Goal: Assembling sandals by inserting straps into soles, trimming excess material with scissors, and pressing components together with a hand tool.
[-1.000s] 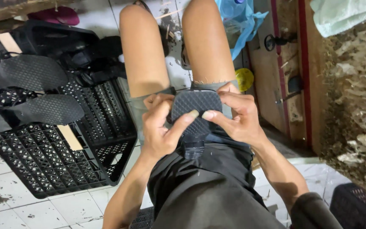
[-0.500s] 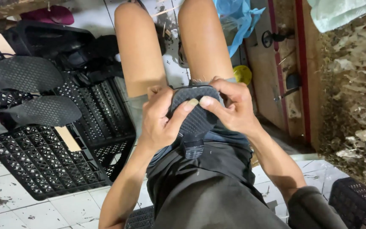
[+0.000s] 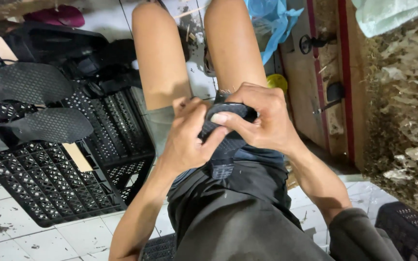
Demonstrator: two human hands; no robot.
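Hands: left (image 3: 187, 140), right (image 3: 257, 118) | both clamped on black sole (image 3: 226, 128) | over lap

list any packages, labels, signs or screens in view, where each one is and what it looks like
No labels, signs or screens show.
Blue plastic bag: crumpled, on the floor beyond the right knee, at the top.
Black plastic crate: lattice-walled, on the tiled floor at left, with black shoe soles lying on it.
Second black crate: a corner only, bottom right.
Left hand and right hand both grip a black textured sole piece over the lap.
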